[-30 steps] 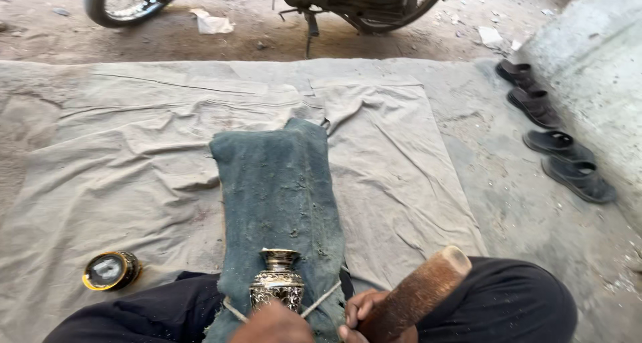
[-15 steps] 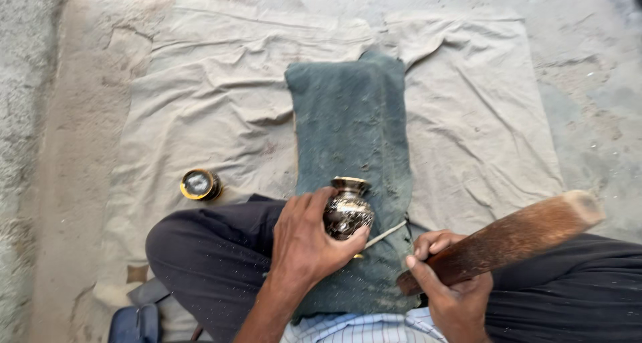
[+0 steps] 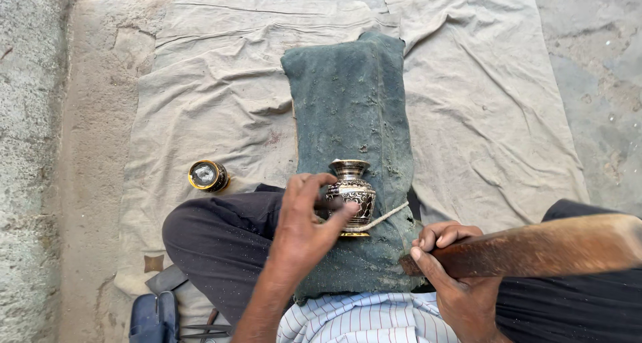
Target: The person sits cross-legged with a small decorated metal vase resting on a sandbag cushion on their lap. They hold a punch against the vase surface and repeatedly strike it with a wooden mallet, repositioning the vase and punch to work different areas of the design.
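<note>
A small engraved metal pot (image 3: 352, 192) stands upright on a dark green cloth (image 3: 351, 109) spread over my lap. My left hand (image 3: 306, 226) wraps its fingers around the pot's left side and belly. A thin pale rod (image 3: 384, 217) leans against the pot's base on the right. My right hand (image 3: 449, 273) grips the near end of a thick brown wooden stick (image 3: 548, 246) that reaches off to the right over my knee.
A small round tin (image 3: 206, 175) with a yellow rim lies on the beige ground sheet (image 3: 200, 95) left of my knee. A dark bag and tools (image 3: 155, 313) sit at the lower left. Bare concrete borders the sheet on both sides.
The view has tilted down and away from the motorbike and sandals. My left hand has shifted on the pot, now pinching its side. The right hand keeps its hold on the stick.
</note>
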